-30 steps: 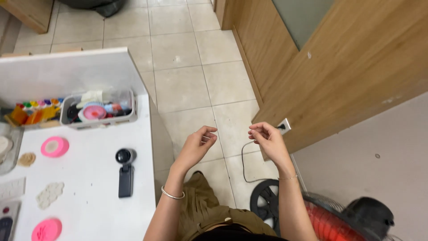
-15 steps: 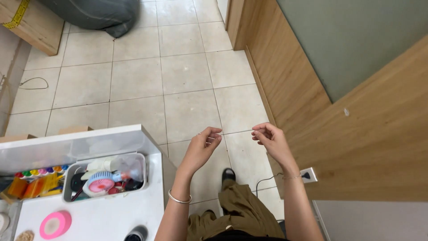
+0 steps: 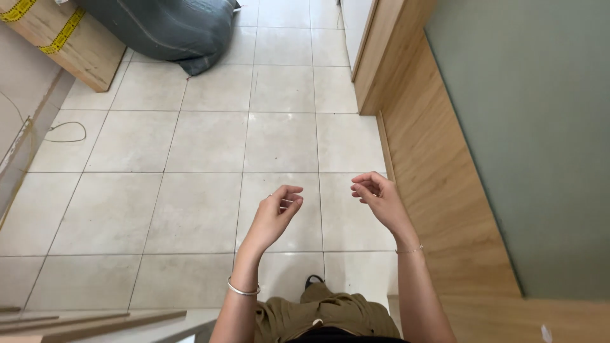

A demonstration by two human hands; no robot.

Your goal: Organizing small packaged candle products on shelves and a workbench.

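Both hands hang raised above the tiled floor, near each other but apart. The left hand and the right hand each curl fingertips to thumb in a pinching grip — on something too fine to make out, perhaps a thread, so its axis cannot be told. Any slack pinch would likely let it slip — and vanish against the pale tiles.

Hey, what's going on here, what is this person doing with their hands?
A person stands over a tiled floor beside a wooden wall panel, both hands raised. The left hand and right hand have fingertips pinched; whether anything thin runs between them cannot be made out. A silver bangle sits on the left wrist. A dark bag lies far off.
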